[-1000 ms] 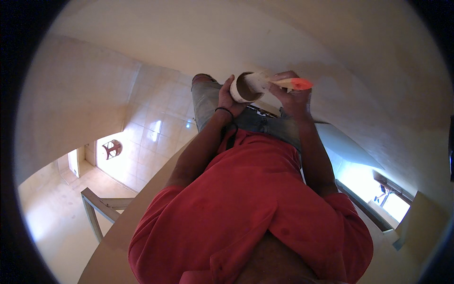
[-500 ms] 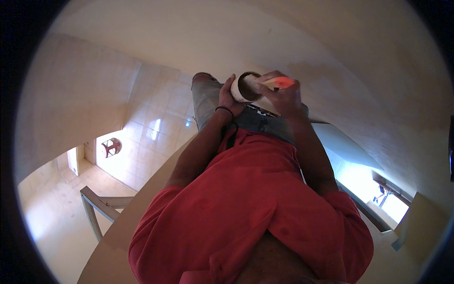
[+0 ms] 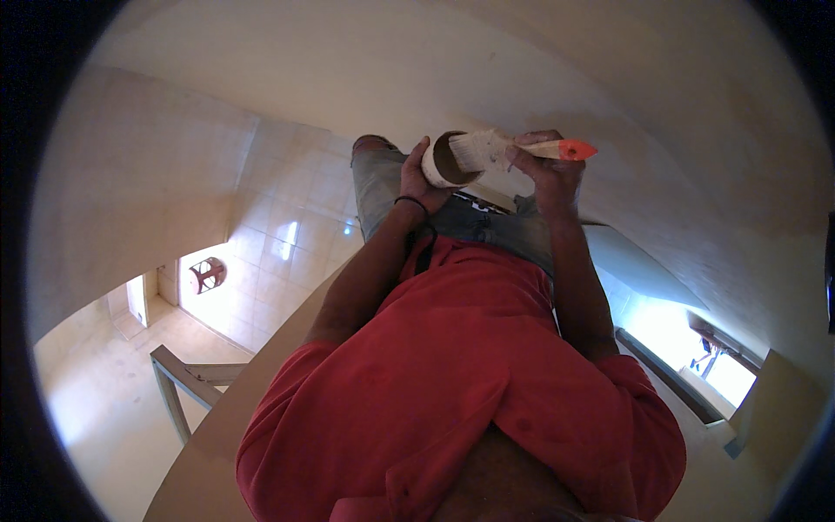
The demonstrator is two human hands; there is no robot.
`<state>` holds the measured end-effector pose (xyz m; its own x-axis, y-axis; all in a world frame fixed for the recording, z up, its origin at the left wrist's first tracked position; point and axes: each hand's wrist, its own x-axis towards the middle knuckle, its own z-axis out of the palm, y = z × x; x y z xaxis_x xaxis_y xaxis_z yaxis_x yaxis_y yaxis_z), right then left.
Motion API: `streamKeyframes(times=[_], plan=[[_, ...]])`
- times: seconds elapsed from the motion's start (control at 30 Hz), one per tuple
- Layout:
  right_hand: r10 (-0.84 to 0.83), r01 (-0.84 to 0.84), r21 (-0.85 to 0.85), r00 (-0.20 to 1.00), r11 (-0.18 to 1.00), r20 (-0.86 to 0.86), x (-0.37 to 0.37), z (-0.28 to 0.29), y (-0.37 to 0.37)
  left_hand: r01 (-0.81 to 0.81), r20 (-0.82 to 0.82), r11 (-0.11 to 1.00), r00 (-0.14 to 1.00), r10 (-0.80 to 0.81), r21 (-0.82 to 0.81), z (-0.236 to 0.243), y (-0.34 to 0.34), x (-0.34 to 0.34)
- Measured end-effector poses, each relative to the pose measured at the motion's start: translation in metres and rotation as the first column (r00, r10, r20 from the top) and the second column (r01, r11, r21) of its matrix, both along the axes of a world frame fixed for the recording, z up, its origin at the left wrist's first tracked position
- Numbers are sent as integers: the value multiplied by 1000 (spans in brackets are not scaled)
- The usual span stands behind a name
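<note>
A small round paint pot (image 3: 431, 168), pale and smeared on the outside, is held at its left side by my left hand (image 3: 417, 178). Its mouth tilts to the right, showing a brownish inside. My right hand (image 3: 553, 174) grips a wide paintbrush (image 3: 478, 151) by its wooden handle, whose end is orange-red. The brush lies nearly level, its pale bristles over the pot's rim, the tips at the mouth. Whether the bristles touch the rim I cannot tell. Some fingers of both hands are hidden.
A plain beige wall (image 3: 365, 61) curves ahead and to the right. Glossy tiles (image 3: 291, 209) cover the floor at left, where a red-brown round object (image 3: 208, 275) stands. A pale frame (image 3: 178, 378) is at lower left, and a bright opening (image 3: 726, 383) at right.
My right hand has drawn the paintbrush rightward, partly out of the pot, so its bristles now show. The pot and my left hand have hardly moved.
</note>
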<state>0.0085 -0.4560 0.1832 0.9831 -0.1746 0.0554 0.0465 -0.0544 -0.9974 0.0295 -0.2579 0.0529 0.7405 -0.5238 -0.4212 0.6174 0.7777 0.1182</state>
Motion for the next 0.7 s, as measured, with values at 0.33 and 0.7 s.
streamKeyframes(times=[0.33,0.7], plan=[[-38,51,266,998,963,-56,2,-16,-6,-2,-6,1000,1000,2,1,0,-1,1],[-34,261,686,945,679,-326,-8,-38,-9,-21,-17,999,1000,22,37,-3,-2,-2]])
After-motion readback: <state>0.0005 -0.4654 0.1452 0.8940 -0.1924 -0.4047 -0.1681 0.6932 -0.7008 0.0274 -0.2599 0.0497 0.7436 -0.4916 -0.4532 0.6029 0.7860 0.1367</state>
